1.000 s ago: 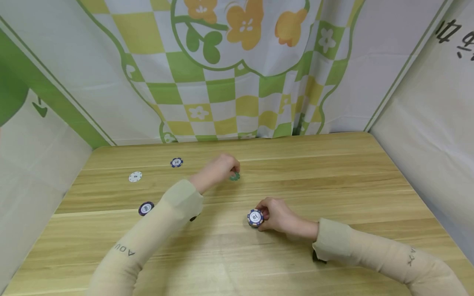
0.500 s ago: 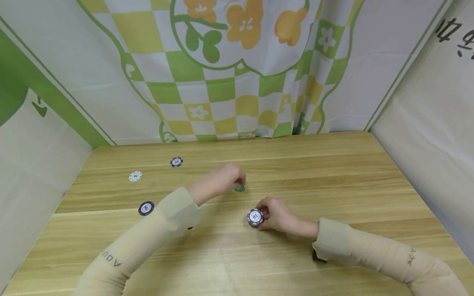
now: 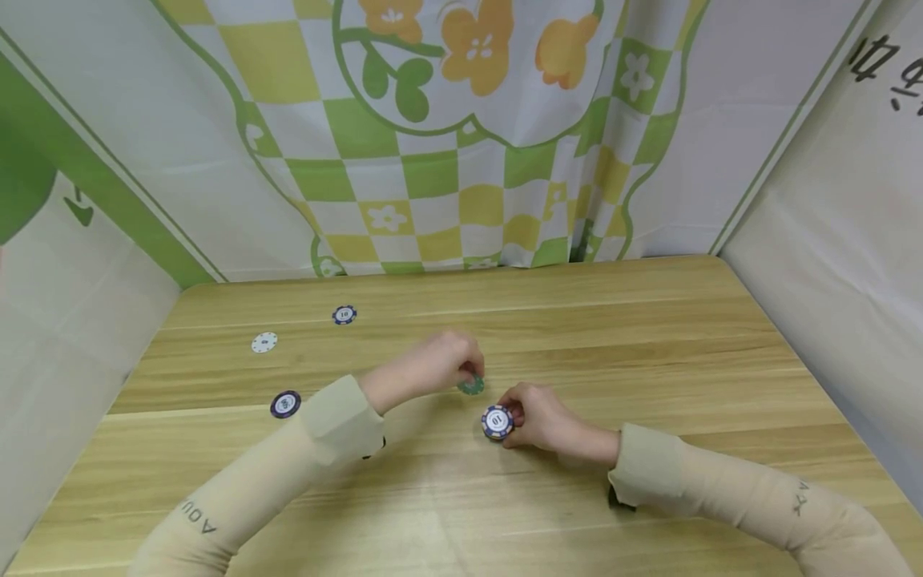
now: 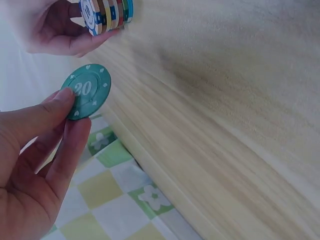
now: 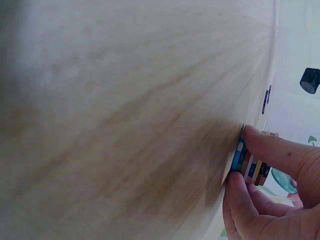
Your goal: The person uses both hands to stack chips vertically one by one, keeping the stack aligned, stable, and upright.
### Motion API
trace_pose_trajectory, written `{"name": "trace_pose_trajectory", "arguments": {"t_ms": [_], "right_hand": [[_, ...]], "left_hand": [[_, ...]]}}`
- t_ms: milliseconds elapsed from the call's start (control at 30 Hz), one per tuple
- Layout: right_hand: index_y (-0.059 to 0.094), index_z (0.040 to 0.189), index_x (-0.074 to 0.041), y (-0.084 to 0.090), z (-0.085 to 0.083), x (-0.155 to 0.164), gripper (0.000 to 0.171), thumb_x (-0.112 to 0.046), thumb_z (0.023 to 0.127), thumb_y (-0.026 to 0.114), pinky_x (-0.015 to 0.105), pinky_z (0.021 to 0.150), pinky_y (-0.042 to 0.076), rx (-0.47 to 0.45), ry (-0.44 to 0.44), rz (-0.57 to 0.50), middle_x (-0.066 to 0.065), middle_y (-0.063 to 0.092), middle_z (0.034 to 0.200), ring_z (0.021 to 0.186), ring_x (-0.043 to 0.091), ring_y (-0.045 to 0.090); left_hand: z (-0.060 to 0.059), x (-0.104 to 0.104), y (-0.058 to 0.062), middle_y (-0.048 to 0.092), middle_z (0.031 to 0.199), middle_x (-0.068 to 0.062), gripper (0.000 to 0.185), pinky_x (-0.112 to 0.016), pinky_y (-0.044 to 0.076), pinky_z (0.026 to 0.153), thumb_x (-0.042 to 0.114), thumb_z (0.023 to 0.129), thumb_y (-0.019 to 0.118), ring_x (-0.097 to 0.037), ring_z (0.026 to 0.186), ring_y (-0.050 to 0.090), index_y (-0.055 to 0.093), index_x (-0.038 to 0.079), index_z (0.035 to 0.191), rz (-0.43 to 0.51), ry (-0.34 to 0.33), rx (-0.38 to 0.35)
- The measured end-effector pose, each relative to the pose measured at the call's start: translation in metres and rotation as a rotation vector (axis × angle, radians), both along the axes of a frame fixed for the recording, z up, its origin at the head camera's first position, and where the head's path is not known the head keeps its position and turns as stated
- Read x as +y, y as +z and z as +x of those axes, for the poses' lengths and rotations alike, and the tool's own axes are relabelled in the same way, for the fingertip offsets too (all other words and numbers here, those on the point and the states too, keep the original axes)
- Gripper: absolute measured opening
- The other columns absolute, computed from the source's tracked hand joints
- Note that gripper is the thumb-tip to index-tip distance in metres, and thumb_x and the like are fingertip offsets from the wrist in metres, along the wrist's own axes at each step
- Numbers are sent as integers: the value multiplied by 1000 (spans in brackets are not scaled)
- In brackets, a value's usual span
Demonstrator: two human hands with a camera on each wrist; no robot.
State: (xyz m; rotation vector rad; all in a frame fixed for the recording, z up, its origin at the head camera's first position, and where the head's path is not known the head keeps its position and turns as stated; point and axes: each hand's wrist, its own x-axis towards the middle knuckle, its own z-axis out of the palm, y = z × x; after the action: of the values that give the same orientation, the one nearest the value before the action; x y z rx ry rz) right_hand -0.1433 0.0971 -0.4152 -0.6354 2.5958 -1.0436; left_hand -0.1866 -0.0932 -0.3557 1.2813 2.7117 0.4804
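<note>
My left hand [image 3: 445,361] pinches a green poker chip [image 4: 91,94] marked 20 between thumb and fingers. It holds the chip tilted, just behind and left of a stack of poker chips [image 3: 497,422]. Thumb and fingers of my right hand [image 3: 544,418] grip that stack from the right side. A blue-and-white chip marked 10 tops the stack; the right wrist view shows blue, green, red, white and dark edges in layers, with the lowest chip right at the tabletop. Part of the stack is hidden by the right thumb [image 5: 275,150] there.
On the left of the wooden table [image 3: 649,336] lie three single chips: a blue one [image 3: 344,315] marked 10, a white one [image 3: 264,342] and a dark purple one [image 3: 286,404]. A checked, flowered curtain [image 3: 433,176] hangs behind the table's far edge.
My left hand has brought the green chip nearer to me and slightly right, close to the stack. My right hand and the stack have stayed in place.
</note>
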Motion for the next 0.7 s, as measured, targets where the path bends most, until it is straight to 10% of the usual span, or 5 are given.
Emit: {"name": "trace_pose_trajectory", "arguments": {"t_ms": [700], "right_hand": [[63, 91, 2, 0, -2, 1, 40, -2, 56, 83, 20, 61, 45, -3, 24, 7, 1, 58, 78, 71, 10, 53]], "left_hand": [[7, -2, -21, 67, 77, -12, 13, -29, 53, 62, -2, 75, 69, -10, 66, 60, 66, -6, 87, 269, 216, -580]]}}
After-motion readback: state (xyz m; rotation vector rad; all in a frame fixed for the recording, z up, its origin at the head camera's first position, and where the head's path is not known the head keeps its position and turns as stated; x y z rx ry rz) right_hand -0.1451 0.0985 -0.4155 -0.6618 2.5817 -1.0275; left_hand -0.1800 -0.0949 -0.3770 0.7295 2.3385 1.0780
